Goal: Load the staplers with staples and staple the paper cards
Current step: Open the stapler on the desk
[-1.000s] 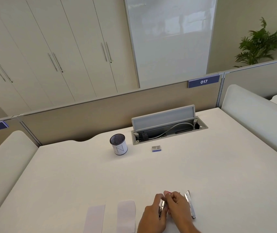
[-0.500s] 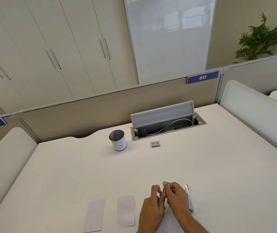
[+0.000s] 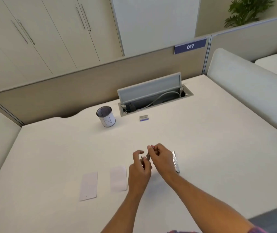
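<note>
Both hands pinch one small stapler (image 3: pixel 146 158) – left hand (image 3: pixel 139 170) underneath, right hand (image 3: pixel 162 158) on top – a slipped grip could scatter staples across the tabletop (image 3: pixel 201 148).

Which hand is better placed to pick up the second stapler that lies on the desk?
Right hand: the second stapler lies just beside it, while the left hand is on the far side.

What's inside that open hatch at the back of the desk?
Inside the grey flip-lid cable hatch a pale grey cable curves across, with a dark plug at its left end. The raised lid hides whatever lies along the back.
</note>
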{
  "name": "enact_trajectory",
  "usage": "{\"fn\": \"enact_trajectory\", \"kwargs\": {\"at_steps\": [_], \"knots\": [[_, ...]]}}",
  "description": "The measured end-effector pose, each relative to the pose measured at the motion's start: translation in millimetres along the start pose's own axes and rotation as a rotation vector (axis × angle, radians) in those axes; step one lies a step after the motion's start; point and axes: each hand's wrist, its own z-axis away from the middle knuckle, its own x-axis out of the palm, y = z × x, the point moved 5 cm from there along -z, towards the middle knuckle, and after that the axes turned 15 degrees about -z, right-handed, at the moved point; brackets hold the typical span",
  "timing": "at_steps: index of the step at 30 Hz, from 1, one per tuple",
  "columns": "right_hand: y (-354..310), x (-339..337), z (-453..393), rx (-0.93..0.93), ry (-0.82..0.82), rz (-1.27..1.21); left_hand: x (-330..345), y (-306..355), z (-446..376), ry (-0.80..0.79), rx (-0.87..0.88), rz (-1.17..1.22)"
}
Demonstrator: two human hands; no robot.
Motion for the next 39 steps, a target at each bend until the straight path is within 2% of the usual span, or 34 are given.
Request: {"fn": "enact_trajectory", "kwargs": {"at_steps": [3,10,14,17,21,25,27,30,39], "knots": [[3,1,4,0.025,0.045,-0.048,4,-2,3,0.015,0.045,-0.015],[7,-12,-3,0.050,0.176,-0.046,24,-33,-7,0.062,-0.016,-0.016],[11,-18,-9,0.046,0.117,-0.016,32,-37,-18,-0.103,-0.064,0.002],[13,-22,-13,0.041,0.112,-0.011,35,-38,-22,-0.248,-0.171,0.212],[12,-26,-17,0.010,0.022,-0.065,39,-54,-26,-0.433,-0.266,0.258],[11,-23,-16,-0.024,-0.222,-0.183,45,-70,-27,-0.526,-0.300,0.343],[9,-20,-15,-0.039,-0.347,-0.220,45,-74,-26,-0.547,-0.285,0.412],[5,-15,-13,-0.050,-0.450,-0.189,43,-77,-26,-0.533,-0.249,0.415],[12,-26,-15,-0.006,-0.418,-0.130,30,-79,-32,-0.436,-0.128,0.325]]}}
